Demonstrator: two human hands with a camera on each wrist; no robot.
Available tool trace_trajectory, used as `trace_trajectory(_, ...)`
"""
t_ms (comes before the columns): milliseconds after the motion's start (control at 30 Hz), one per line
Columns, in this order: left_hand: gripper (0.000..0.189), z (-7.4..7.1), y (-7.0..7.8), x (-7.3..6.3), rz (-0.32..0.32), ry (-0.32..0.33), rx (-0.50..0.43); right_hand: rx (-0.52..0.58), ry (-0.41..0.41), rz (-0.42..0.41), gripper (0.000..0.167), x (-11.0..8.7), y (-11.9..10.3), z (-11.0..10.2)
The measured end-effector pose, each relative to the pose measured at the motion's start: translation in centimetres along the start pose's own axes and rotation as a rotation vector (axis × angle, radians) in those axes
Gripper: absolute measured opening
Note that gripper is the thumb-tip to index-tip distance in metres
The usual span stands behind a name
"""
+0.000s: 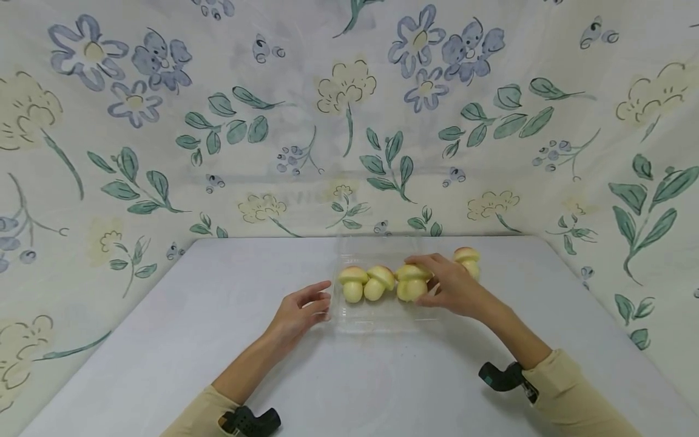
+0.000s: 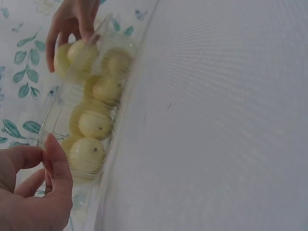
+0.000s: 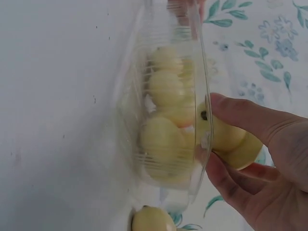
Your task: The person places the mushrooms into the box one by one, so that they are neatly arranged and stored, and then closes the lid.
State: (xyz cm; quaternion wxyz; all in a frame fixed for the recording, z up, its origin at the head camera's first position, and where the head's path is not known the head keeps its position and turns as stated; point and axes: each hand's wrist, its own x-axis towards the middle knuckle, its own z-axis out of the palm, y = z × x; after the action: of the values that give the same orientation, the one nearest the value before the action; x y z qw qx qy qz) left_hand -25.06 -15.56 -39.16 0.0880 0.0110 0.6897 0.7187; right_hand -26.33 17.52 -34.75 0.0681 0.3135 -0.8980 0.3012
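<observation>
A clear plastic box [image 1: 360, 321] holds several mushroom-shaped pieces, among them a left piece [image 1: 352, 291] and one beside it [image 1: 377, 285], with pale yellow stems and browned caps. With thumb and fingers, my right hand [image 1: 455, 285] grips another mushroom-shaped piece [image 3: 231, 139] at the box's right part; the right wrist view shows it at rim height. My left hand [image 1: 300, 312] is at the box's left edge, its fingers loosely bent; in the left wrist view the fingertips [image 2: 54, 144] appear to touch the rim. Part of the gripped piece is hidden by my fingers.
One more mushroom-shaped piece [image 1: 467, 258] lies on the white table [image 1: 371, 388], right of the box and behind my right hand. A floral cloth [image 1: 306, 182] hangs behind the table and on both sides.
</observation>
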Motion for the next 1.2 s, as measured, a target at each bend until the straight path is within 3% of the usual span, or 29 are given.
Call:
trace_trajectory(600, 0.050, 0.1, 0.0, 0.1, -0.005, -0.008, 0.005, 0.111, -0.100, -0.059, 0.071, 1.8, -2.1, 1.9)
trace_trajectory(1200, 0.051, 0.2, 0.3, -0.2, -0.004, -0.004, -0.008, 0.070, -0.173, -0.007, 0.071, 4.0, -4.2, 4.6)
